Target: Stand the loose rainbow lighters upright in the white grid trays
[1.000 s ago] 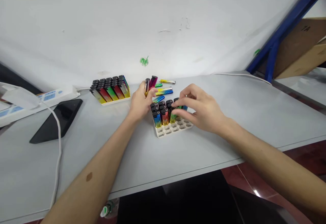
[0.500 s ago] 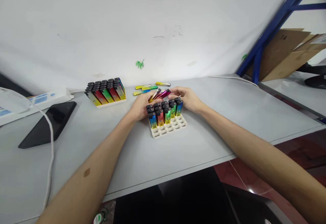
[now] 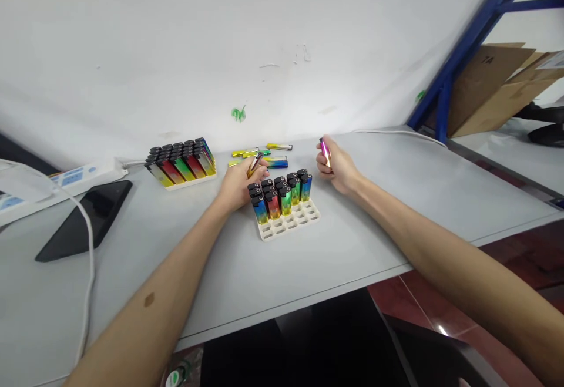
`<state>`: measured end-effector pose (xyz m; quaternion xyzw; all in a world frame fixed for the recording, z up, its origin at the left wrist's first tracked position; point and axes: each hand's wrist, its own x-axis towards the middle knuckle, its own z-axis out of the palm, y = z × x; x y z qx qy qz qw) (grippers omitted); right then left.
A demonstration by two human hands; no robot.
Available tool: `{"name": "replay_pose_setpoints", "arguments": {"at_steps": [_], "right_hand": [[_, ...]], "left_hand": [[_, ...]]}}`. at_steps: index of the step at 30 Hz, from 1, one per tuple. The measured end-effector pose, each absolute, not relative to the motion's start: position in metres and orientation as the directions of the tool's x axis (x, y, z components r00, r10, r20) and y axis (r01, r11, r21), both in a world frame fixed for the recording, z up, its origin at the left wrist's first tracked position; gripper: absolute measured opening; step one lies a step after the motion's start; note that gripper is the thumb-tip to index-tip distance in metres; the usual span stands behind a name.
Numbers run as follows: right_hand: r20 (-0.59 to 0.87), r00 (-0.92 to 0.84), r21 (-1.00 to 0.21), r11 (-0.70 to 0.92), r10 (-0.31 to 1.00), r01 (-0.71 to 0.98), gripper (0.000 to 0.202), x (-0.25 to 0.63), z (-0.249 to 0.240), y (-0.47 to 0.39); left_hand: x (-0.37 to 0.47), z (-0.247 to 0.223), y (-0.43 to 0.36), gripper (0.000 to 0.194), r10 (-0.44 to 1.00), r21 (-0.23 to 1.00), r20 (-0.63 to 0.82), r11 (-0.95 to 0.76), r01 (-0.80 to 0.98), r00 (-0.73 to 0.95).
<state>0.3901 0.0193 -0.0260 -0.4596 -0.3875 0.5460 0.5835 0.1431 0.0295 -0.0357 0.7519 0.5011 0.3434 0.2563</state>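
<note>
Closed around a magenta and yellow lighter (image 3: 325,151), my right hand (image 3: 339,167) is raised to the right of the white holder. My left hand (image 3: 238,185) grips a dark-topped lighter with a yellowish body (image 3: 254,165), left of the holder. Between the hands stands the white holder (image 3: 291,222), a tray with slots. Its back rows carry upright lighters (image 3: 273,204) in blue, red and green with black tops; bare slots show along its front and right. Behind my left hand, several loose lighters (image 3: 278,162) lie flat near the wall.
A second holder full of lighters (image 3: 181,165) stands at the back left. Left of it are a white power strip (image 3: 74,177), a black phone (image 3: 86,219) and a white cable (image 3: 90,258). Cardboard boxes (image 3: 497,93) and a blue frame (image 3: 467,52) are at the right.
My right hand has moved right and up, away from the left hand, with the magenta lighter in it. A blue and yellow lighter now shows lying behind the holder.
</note>
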Motion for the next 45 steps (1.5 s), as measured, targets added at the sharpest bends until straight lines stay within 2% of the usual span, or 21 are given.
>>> {"name": "replay_pose_setpoints", "arguments": {"at_steps": [2, 6, 11, 14, 27, 32, 38, 45], "right_hand": [[-0.074, 0.078, -0.957, -0.049, 0.994, -0.286, 0.033, 0.394, -0.025, 0.017], [-0.057, 0.017, -0.971, -0.051, 0.998, -0.232, 0.029, 0.393, -0.026, 0.013], [-0.046, -0.109, -0.97, -0.07, 0.993, -0.231, 0.045, 0.39, -0.031, 0.013], [-0.089, -0.105, -0.965, -0.112, 0.99, -0.239, 0.051, 0.391, -0.031, 0.012], [-0.066, -0.079, -0.955, -0.086, 0.995, -0.283, 0.029, 0.387, -0.023, 0.004], [-0.078, -0.046, -0.954, -0.088, 0.996, -0.287, 0.032, 0.387, -0.024, 0.005], [-0.056, -0.076, -0.964, -0.073, 0.996, -0.254, 0.047, 0.387, -0.029, 0.004], [-0.043, -0.085, -0.974, -0.061, 0.995, -0.216, 0.035, 0.385, -0.026, 0.002]], "left_hand": [[0.142, -0.035, 0.028, 0.029, 0.932, 0.729, 0.265, -0.362, 0.581, 0.247], [0.142, -0.033, 0.024, 0.028, 0.94, 0.714, 0.26, -0.34, 0.612, 0.22], [0.142, -0.032, 0.023, 0.029, 0.925, 0.648, 0.283, -0.379, 0.66, 0.253], [0.143, -0.031, 0.022, 0.029, 0.92, 0.601, 0.297, -0.388, 0.698, 0.256], [0.142, -0.03, 0.025, 0.03, 0.923, 0.517, 0.301, -0.368, 0.773, 0.239], [0.142, -0.03, 0.025, 0.03, 0.919, 0.507, 0.315, -0.374, 0.777, 0.237], [0.142, -0.03, 0.024, 0.029, 0.925, 0.534, 0.301, -0.365, 0.763, 0.233], [0.143, -0.029, 0.024, 0.029, 0.931, 0.532, 0.286, -0.35, 0.771, 0.226]]}}
